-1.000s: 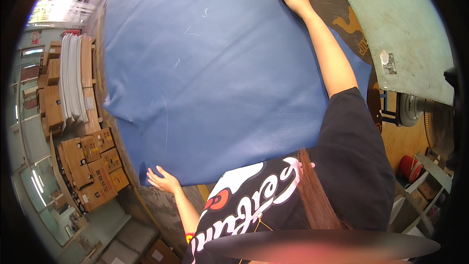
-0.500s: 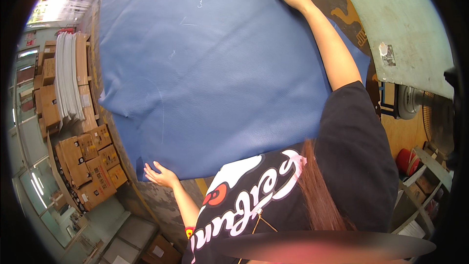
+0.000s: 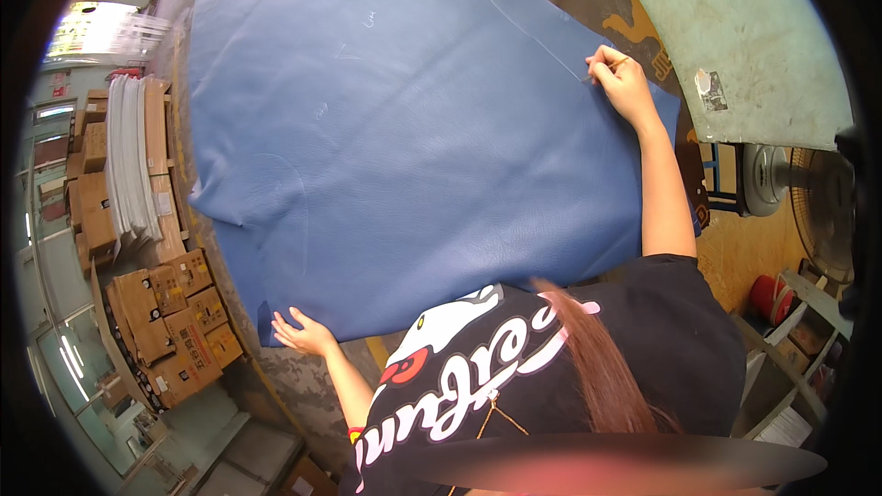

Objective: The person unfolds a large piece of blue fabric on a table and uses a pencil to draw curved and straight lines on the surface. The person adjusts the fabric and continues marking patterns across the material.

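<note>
A large sheet of blue leather (image 3: 413, 147) is spread out, slightly wrinkled, with thin pale lines and small marks on it. At its right edge my right hand (image 3: 623, 87) is closed in a writing grip round a slim marking pen (image 3: 622, 61), its tip largely hidden by the fingers. A long pale line (image 3: 533, 32) runs from the far part of the leather down to this hand. My left hand (image 3: 306, 332) rests at the near left corner of the leather, fingers spread and holding nothing.
Beneath the leather shows a brown patterned covering (image 3: 634, 23). At the right is a pale green board (image 3: 735, 28), with a fan (image 3: 822, 211) and a shelf (image 3: 808, 363) nearer me. Cardboard boxes (image 3: 179, 340) and stacked white sheets (image 3: 129, 161) stand left.
My right hand has come nearer along the leather's right side, leaving a long pale line behind it. My left hand has hardly moved.
</note>
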### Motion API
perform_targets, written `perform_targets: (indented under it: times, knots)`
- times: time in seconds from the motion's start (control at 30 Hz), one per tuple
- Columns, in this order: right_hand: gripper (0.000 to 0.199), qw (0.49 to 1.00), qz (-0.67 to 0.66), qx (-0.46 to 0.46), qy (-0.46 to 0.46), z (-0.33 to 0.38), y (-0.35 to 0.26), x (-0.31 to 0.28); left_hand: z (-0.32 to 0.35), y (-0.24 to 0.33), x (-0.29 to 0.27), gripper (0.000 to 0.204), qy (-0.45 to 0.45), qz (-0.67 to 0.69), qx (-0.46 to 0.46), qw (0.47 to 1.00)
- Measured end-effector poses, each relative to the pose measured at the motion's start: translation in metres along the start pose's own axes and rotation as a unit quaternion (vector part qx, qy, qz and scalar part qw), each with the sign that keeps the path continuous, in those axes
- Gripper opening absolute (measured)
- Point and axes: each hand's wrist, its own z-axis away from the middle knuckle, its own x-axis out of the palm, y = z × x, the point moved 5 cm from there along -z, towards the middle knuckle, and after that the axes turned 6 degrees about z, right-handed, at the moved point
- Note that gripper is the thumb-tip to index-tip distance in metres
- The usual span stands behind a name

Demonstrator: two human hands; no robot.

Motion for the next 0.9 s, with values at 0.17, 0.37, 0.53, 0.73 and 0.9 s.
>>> perform_targets:
  times: [0.17,0.37,0.53,0.73,0.9]
  knots:
    - [0.01,0.993,-0.053,-0.073,0.075,-0.004,-0.012,-0.002,0.0,0.001,0.001,0.048,-0.009,-0.007,-0.01,1.0]
    - [0.011,0.992,-0.016,-0.028,0.118,-0.012,-0.01,0.001,0.003,0.003,0.0,0.048,-0.005,-0.009,-0.009,1.0]
    - [0.015,0.993,0.032,-0.017,0.115,-0.013,-0.008,-0.004,0.004,0.004,-0.001,0.048,0.001,-0.004,0.006,1.0]
    - [0.016,0.973,-0.226,0.0,0.034,-0.05,-0.028,0.024,0.003,0.006,-0.001,0.048,-0.004,0.005,-0.004,1.0]
    - [0.015,0.942,-0.331,-0.023,-0.046,-0.049,-0.076,0.105,0.004,0.006,-0.003,0.047,0.003,0.017,0.002,1.0]
